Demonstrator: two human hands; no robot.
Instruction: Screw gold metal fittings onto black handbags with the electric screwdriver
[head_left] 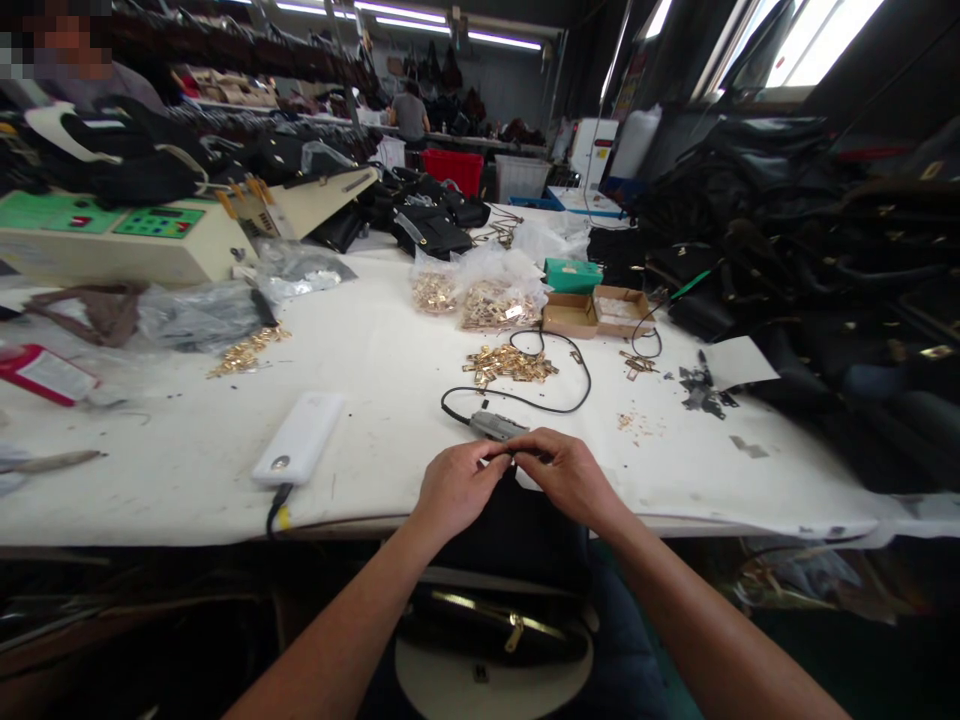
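My left hand (pixel 457 485) and my right hand (pixel 566 475) meet at the near edge of the white table (pixel 375 350), fingertips pinched together on a small gold metal fitting (pixel 513 458) at the top of a black bag (pixel 510 560) that rests in my lap. The bag's gold zipper (pixel 495 620) shows below my wrists. Just beyond my fingers lies a grey tool (pixel 495 425) with a black cord (pixel 555 400) looping away from it. A heap of loose gold fittings (pixel 510 365) sits a little farther back.
A white power bank (pixel 300 438) lies left of my hands. Bags of gold hardware (pixel 480 295), small cardboard boxes (pixel 600 312) and a cream machine (pixel 127 240) stand farther back. Black bags (pixel 787 250) pile up at right. A person (pixel 410 112) works in the distance.
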